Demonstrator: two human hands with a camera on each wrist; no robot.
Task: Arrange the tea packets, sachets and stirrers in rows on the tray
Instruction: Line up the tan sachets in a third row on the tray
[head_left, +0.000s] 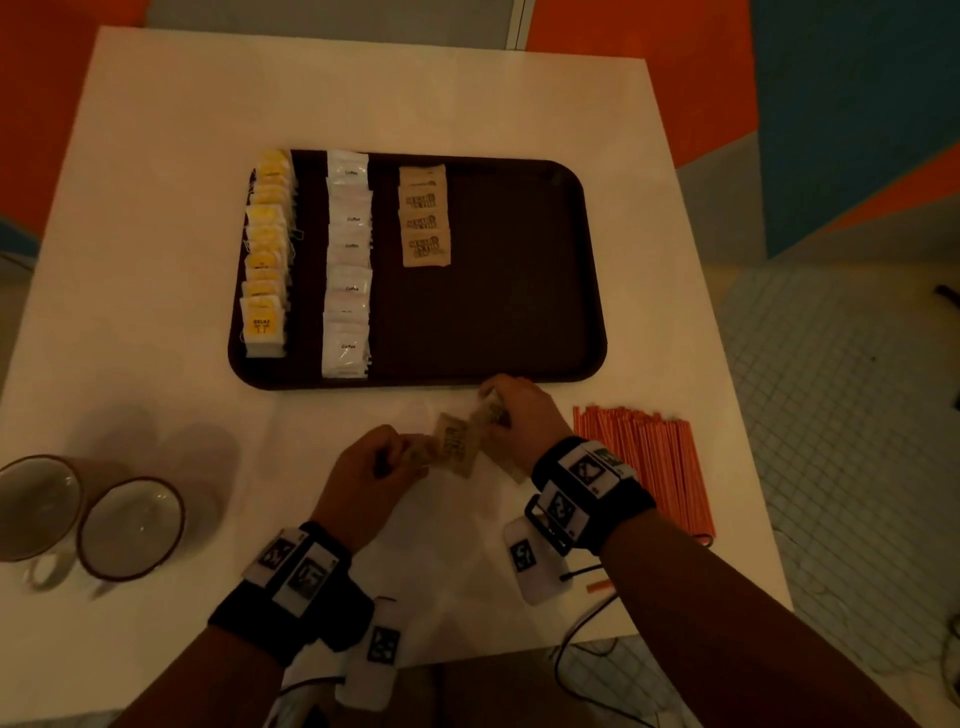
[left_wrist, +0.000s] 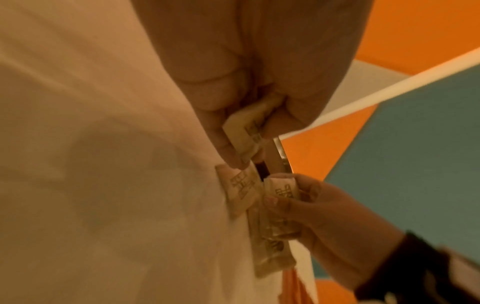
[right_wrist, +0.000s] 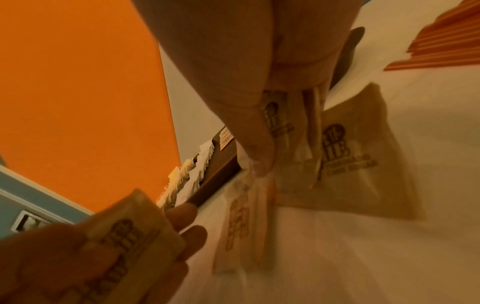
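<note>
- The brown sachets (head_left: 457, 447) lie loose on the white surface (head_left: 156, 208), just beside the near edge of the tray (head_left: 519, 312), between the two hands.
- The left hand (head_left: 363, 467) is curled, knuckles up, and pinches one brown sachet (left_wrist: 245, 133) between thumb and fingertips; its forearm comes in from the near edge of the surface.
- The right hand (head_left: 519, 415) is curled too, thumb and fingers closed round a few brown sachets (right_wrist: 278, 117), with its fingertips down at the loose ones on the surface.
- On the tray, a short row of brown sachets (head_left: 425, 215) runs from the far edge toward the middle.
- Left of it stands a full row of white sachets (head_left: 348, 265), far edge to near edge.
- Along the tray's left edge runs a row of yellow tea packets (head_left: 266, 260).
- The orange stirrers (head_left: 644, 462) lie bundled on the surface by its right edge, just beside the right wrist.
- Two cups (head_left: 83, 514) stand near the left edge of the surface, well apart from the hands.
</note>
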